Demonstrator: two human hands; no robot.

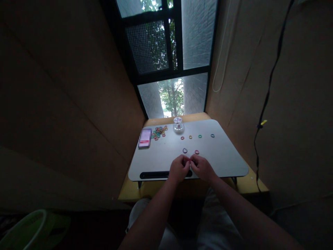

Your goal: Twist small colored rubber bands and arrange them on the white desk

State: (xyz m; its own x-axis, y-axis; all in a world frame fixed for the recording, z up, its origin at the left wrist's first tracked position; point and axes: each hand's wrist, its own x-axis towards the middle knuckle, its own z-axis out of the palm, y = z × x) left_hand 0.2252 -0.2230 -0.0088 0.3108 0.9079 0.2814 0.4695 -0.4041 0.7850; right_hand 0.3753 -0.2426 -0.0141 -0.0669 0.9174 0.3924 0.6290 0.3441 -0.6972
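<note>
My left hand (180,168) and my right hand (202,167) meet at the fingertips above the front of the white lap table (156,160). Both are closed in a pinch, and a bit of a small red hair tie (190,160) shows between them, mostly hidden by the fingers. Just beyond the hands lie a purple hair tie (185,150) and a pink hair tie (197,152). Farther back, a red one (182,138), a yellow one (190,137), a green one (200,136) and a blue one (212,135) lie spaced out in a row.
A pile of mixed hair ties (159,132) lies at the back left beside a phone (145,138). Near the back edge stands a clear container (178,126). A dark slot (154,174) runs along the front edge. Walls flank the table, with a window (173,95) behind.
</note>
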